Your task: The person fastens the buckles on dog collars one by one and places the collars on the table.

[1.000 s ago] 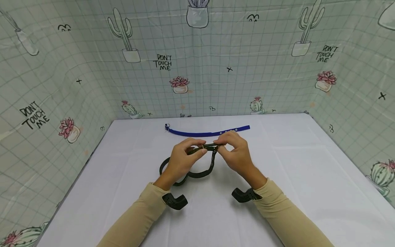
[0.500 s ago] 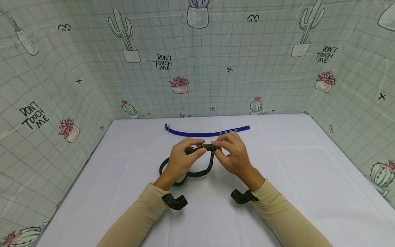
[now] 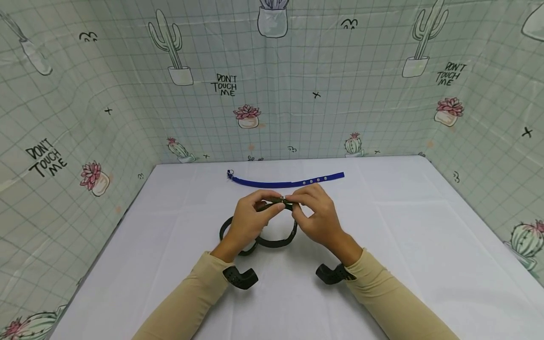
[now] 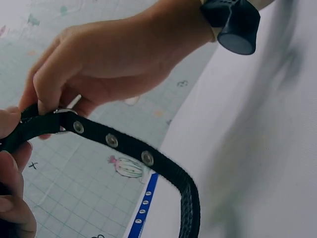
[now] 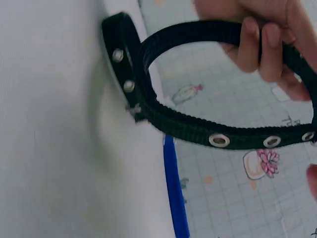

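Note:
A dark green strap collar (image 3: 276,243) with metal eyelets hangs in a loop between both hands, just above the table. Its metal buckle (image 4: 66,113) shows at the right fingertips in the left wrist view. My left hand (image 3: 247,218) pinches the band between thumb and fingers. Opposite it, my right hand (image 3: 318,213) pinches the strap right beside the buckle, and the two hands' fingertips nearly meet. Behind the left wrist lies another dark loop with eyelets (image 5: 117,37); whether it is joined to the held collar I cannot tell.
Beyond the hands, a blue collar (image 3: 267,184) lies stretched out on the white table (image 3: 382,226), with studs or eyelets near its right end. A cloth backdrop (image 3: 297,71) printed with cacti rises behind the table and at both sides.
My right hand has shifted a little to the left, closer to my left hand, and the strap between them has turned and shortened. The left hand stays in place; the blue collar has not moved.

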Demonstrator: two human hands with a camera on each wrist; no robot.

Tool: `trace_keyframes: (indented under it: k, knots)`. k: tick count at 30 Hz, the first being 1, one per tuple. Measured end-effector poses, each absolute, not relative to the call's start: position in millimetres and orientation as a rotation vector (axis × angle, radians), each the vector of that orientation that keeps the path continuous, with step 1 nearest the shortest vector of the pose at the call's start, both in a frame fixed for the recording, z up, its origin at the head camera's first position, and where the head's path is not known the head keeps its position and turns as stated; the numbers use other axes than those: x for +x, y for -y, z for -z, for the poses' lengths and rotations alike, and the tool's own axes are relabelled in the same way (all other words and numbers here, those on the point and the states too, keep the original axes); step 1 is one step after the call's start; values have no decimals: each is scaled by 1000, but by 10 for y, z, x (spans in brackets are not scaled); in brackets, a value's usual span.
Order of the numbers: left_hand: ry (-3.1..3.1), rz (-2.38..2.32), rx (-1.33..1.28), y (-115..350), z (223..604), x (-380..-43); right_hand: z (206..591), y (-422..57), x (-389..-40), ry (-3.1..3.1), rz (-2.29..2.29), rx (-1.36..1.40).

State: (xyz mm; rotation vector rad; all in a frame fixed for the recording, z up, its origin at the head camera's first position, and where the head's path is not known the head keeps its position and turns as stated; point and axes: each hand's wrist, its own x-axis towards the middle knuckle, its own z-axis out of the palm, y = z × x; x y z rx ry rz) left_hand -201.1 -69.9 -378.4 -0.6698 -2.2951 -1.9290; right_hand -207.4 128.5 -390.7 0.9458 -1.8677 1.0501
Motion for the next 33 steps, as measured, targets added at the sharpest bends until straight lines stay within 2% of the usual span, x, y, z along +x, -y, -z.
trace_keyframes:
  k: [6,12,33]
  knots:
    - [2285,1915,-731,719,3807,-2020,3898,-1257,-1966,2093,-1498,822]
    - [2244,1914,-757,721,3823,-2015,3886,-1225,-1934,2223,-1761,772]
    - [2032,2149,-802,727,3770,-2026,3843,-1234,-1956,2175,-1888,695]
